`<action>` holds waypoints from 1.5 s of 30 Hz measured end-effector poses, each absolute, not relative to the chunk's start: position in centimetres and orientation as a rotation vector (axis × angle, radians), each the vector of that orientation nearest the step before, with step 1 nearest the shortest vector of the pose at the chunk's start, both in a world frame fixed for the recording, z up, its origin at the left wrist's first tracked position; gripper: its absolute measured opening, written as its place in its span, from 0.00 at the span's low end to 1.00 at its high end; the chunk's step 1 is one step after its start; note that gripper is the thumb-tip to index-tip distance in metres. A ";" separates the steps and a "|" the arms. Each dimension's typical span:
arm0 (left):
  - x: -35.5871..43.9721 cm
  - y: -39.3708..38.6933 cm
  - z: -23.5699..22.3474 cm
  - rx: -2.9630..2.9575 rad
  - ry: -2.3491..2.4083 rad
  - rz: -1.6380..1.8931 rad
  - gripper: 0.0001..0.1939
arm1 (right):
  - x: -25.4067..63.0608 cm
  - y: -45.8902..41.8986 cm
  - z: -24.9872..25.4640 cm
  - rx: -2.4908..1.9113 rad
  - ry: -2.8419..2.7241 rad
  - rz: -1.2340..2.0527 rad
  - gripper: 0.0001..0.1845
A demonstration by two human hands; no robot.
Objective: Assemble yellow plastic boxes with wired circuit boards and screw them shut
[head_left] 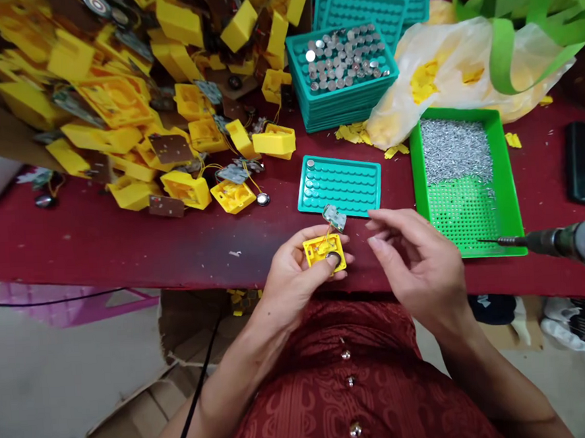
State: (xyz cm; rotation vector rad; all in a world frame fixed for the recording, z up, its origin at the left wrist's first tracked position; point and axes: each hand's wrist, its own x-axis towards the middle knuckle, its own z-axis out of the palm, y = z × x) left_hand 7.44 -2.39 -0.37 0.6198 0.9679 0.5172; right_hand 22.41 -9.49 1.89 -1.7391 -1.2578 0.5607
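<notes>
Just below centre, the left hand (296, 273) grasps a yellow plastic housing (322, 246), thumb over a dark round part (333, 254) inside; a wired circuit board (335, 218) juts past its top edge; the right hand (421, 264), free, hovers beside it with fingers loosely curled; above lies a teal tray (353, 187); at right, a green basket (507, 179) holds small silver screws (457, 149); more yellow housings (117, 111) fill the upper left.

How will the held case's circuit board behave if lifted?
The board looks stiff, being a flat plate, but will probably swing, as thin wires seem to link it to the case. Those, being slender, might snap if tugged.
</notes>
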 end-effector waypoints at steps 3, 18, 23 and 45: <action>7.6 -2.5 -0.4 0.629 0.997 0.566 0.22 | 22.6 -9.9 1.6 -1.738 -1.242 0.516 0.14; 5.7 -2.4 0.8 0.522 0.615 0.444 0.14 | 24.3 -5.7 0.1 -1.273 -0.630 1.566 0.18; 5.3 -2.4 -0.4 0.484 0.705 0.485 0.11 | 23.1 -5.4 2.2 -1.418 -0.734 1.292 0.14; 3.2 -2.0 0.0 0.380 0.717 0.451 0.19 | 19.3 -9.0 4.3 -1.324 -2.054 0.573 0.10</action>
